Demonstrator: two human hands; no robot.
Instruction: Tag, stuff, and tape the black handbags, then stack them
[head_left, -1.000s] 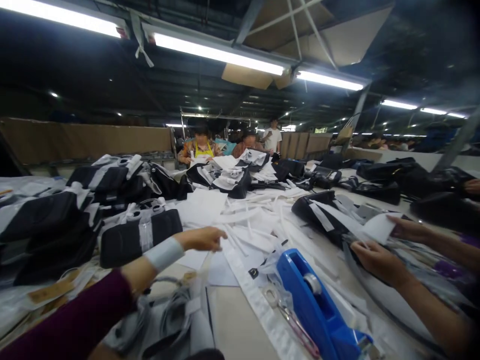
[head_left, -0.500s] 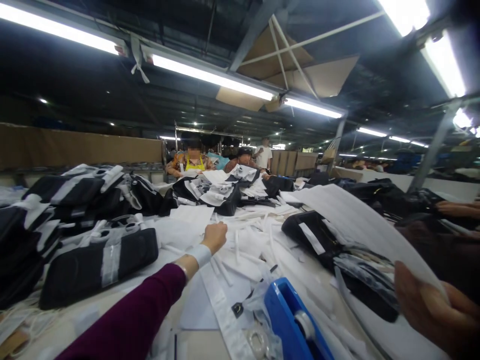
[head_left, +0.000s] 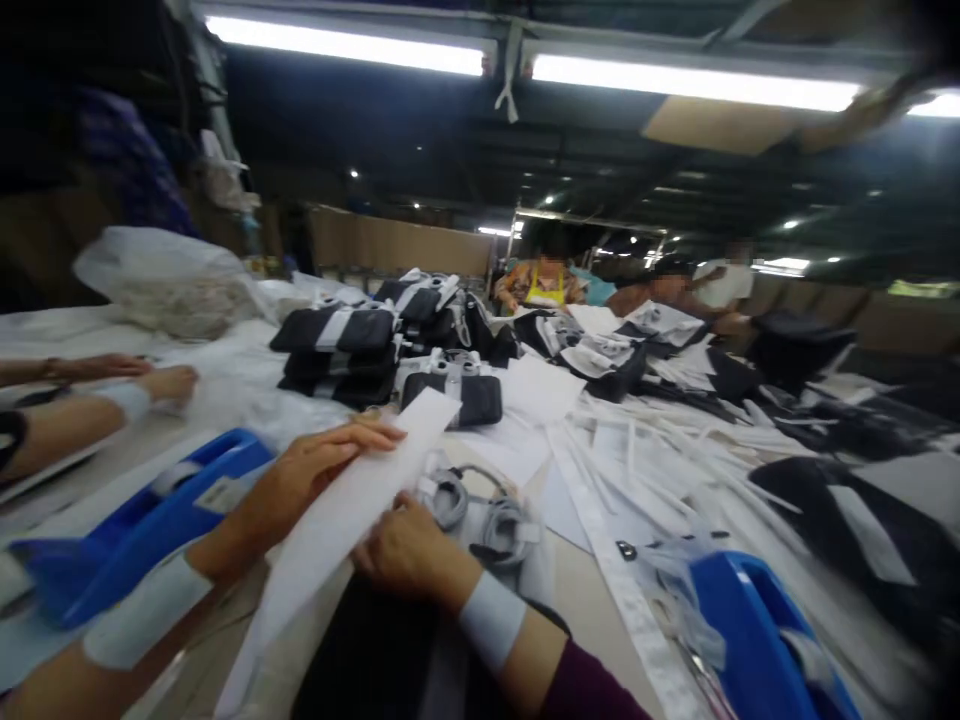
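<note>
My left hand (head_left: 311, 472), with a white wristband on its bare forearm, lies along a long white paper strip (head_left: 337, 530) and holds its left edge, fingers stretched toward the far end. My right hand (head_left: 405, 552), in a maroon sleeve and white wristband, is closed on the strip's right edge near the middle. The strip runs diagonally from the bottom left up to the centre. Under it, close to me, lies a black bag (head_left: 375, 650).
A blue tape dispenser (head_left: 150, 520) sits at left, another (head_left: 757, 630) at lower right. Grey coiled straps (head_left: 480, 512) lie just past my right hand. Stacked black-and-white bags (head_left: 337, 350), loose white strips (head_left: 660, 460), a co-worker's hands (head_left: 169, 385) at far left, people (head_left: 544, 282) seated at the far end.
The view has swung left. The maroon-sleeved hand has come back from reaching across the table, and both hands now hold a white strip close in front of me.
</note>
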